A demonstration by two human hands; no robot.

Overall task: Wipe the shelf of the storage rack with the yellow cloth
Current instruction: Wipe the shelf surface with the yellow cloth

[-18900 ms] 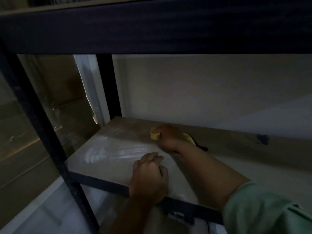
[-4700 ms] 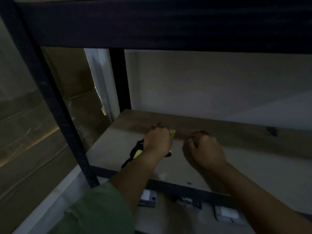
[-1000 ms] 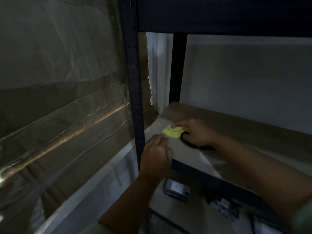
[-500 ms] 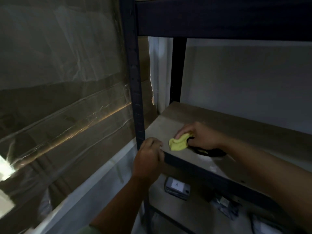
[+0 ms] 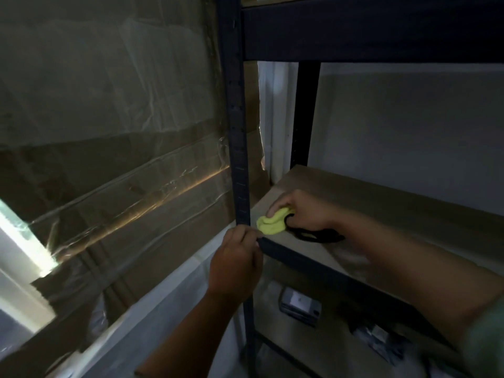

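The yellow cloth (image 5: 272, 224) lies bunched at the front left corner of the brown shelf (image 5: 381, 211) of the dark metal storage rack (image 5: 237, 132). My right hand (image 5: 302, 211) grips the cloth and presses it onto the shelf board. A black cord loop (image 5: 313, 236) trails from under that hand across the board. My left hand (image 5: 236, 266) is curled round the front corner of the rack, where the upright post meets the shelf's front rail.
A large plastic-wrapped cardboard box (image 5: 109, 159) stands close to the left of the rack. A pale wall is behind the shelf. On the lower shelf lie a small grey device (image 5: 298, 305) and other small items (image 5: 381, 339). Another shelf beam (image 5: 368, 28) runs overhead.
My right hand has pushed the cloth leftwards to the shelf's front left corner. My left hand stays on the rack's corner. The view has drifted slightly.
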